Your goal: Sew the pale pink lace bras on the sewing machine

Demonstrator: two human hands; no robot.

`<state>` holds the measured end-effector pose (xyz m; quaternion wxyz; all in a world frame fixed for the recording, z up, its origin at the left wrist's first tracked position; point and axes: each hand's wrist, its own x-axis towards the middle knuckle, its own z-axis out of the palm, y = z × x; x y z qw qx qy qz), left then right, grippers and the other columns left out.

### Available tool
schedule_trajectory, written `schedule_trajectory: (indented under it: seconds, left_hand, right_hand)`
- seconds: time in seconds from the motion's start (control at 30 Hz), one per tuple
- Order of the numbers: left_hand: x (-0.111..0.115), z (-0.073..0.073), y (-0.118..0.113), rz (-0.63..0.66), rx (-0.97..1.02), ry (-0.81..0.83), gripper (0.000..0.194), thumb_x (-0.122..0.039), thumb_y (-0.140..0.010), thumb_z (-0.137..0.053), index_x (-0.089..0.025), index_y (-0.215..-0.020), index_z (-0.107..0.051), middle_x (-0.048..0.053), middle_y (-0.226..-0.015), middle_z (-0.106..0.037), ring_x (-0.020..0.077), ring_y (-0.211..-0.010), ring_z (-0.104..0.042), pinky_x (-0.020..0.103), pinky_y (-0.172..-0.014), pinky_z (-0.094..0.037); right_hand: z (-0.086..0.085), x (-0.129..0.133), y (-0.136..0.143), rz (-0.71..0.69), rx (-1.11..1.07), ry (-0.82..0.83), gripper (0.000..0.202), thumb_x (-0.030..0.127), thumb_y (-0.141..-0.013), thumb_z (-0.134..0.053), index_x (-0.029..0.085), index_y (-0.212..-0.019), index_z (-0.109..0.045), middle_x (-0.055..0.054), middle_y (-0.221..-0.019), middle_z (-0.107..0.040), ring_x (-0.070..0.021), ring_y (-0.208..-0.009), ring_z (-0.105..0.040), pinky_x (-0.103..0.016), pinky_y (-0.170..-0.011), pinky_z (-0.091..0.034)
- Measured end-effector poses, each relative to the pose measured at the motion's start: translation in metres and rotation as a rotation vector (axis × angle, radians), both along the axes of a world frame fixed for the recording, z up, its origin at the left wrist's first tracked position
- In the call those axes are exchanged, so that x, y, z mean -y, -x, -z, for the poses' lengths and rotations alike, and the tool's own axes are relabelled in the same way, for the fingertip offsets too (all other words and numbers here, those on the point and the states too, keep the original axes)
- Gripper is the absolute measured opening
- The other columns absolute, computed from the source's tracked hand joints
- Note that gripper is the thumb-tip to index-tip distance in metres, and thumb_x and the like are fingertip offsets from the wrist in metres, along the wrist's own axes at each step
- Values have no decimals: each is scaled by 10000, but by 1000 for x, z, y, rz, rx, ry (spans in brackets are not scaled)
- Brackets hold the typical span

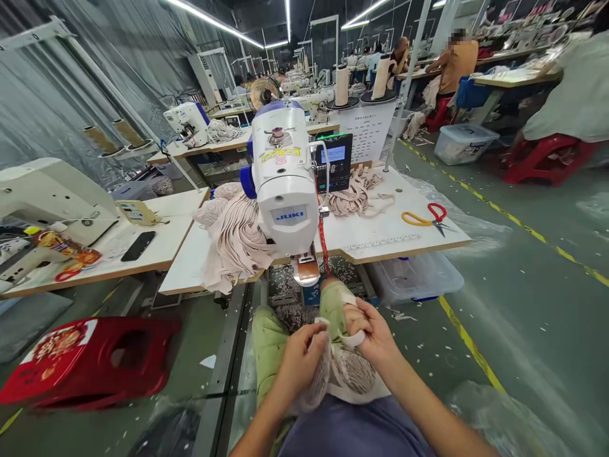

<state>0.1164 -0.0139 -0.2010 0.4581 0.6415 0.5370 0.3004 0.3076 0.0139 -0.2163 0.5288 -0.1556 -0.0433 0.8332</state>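
A pale beige bra with lacy cups [354,371] lies across my lap. My left hand [304,352] pinches its upper edge at the left cup. In my right hand [368,327] is a light strap [353,339], looped around the closed fingers. Just beyond my knees stands a white and blue JUKI sewing machine [285,171], its work plate [306,270] at the table's front edge. Neither hand touches the machine.
Left of the machine is a heap of beige bra pieces [238,235]; right of it, a pile of straps [352,197]. Scissors [431,219] and a ruler [380,243] lie on the table [394,228]. A red stool [118,355] stands left. Other people sit behind, right.
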Motion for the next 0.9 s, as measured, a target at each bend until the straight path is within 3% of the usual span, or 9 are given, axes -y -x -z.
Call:
schedule_trajectory:
  seconds: [0.1,0.2,0.3,0.4,0.47,0.6,0.77,0.83,0.9]
  left_hand:
    - [10,-2,-13,148,-8,37,384,-416,-859,-494,-111,-862,-729,66,-824,-725,194,-770,-626,276,-704,-468]
    - [18,1,-24,249,-28,72,315,-359,-823,-531,-114,-718,-700,6,-636,-617,136,-613,-507,242,-584,-375]
    - [18,4,-24,144,-44,91,280,-338,-798,-561,-112,-832,-722,37,-740,-678,161,-669,-553,257,-629,-408]
    - [10,4,-16,-6,-8,106,402,-357,-748,-621,-116,-1059,-698,114,-1036,-721,240,-914,-625,307,-808,-460]
    - [4,3,-13,34,54,112,432,-374,-740,-626,-135,-1095,-682,112,-1072,-714,243,-943,-623,303,-814,-458]
    - [-4,2,-17,81,12,52,269,-396,-819,-512,-161,-749,-623,22,-706,-614,157,-663,-518,254,-614,-356]
    - [-14,-4,-24,155,33,180,435,-476,-886,-412,-195,-555,-429,-35,-531,-403,108,-535,-383,245,-547,-277]
    - [-20,-10,-26,129,115,226,448,-495,-893,-406,-181,-590,-505,-20,-550,-467,115,-554,-431,238,-566,-323]
    - [-27,-17,-29,96,164,212,447,-481,-902,-414,-160,-643,-585,6,-597,-556,125,-588,-479,236,-590,-363]
  right_hand:
    - [-3,9,14,-64,-240,52,470,165,-841,-749,214,-679,-310,105,-568,-346,-4,-441,-364,-29,-378,-331]
    - [-4,9,19,-35,-280,58,468,95,-795,-767,221,-682,-330,109,-570,-361,-7,-435,-380,-45,-359,-325]
    - [-5,5,18,-31,-196,53,380,50,-785,-745,216,-722,-409,107,-570,-404,-13,-425,-381,-55,-348,-322]
    - [-9,0,20,-41,-138,105,227,79,-837,-708,198,-848,-515,91,-632,-522,-13,-409,-362,-59,-334,-324]
    - [-11,-4,26,-6,-135,184,185,107,-860,-702,187,-941,-556,74,-718,-612,-4,-385,-335,-67,-313,-316]
    - [-16,-18,35,47,-99,290,161,224,-864,-738,162,-934,-607,57,-689,-612,0,-365,-330,-84,-316,-335]
    - [-22,-39,23,168,39,352,222,306,-996,-541,168,-851,-637,42,-645,-562,-40,-445,-476,-127,-500,-493]
    - [-19,-38,18,99,163,300,282,405,-985,-532,191,-854,-661,2,-734,-620,-89,-586,-582,-201,-619,-544]
    - [-15,-32,13,-135,341,132,340,545,-859,-660,207,-864,-690,-19,-762,-637,-142,-655,-601,-262,-630,-529]
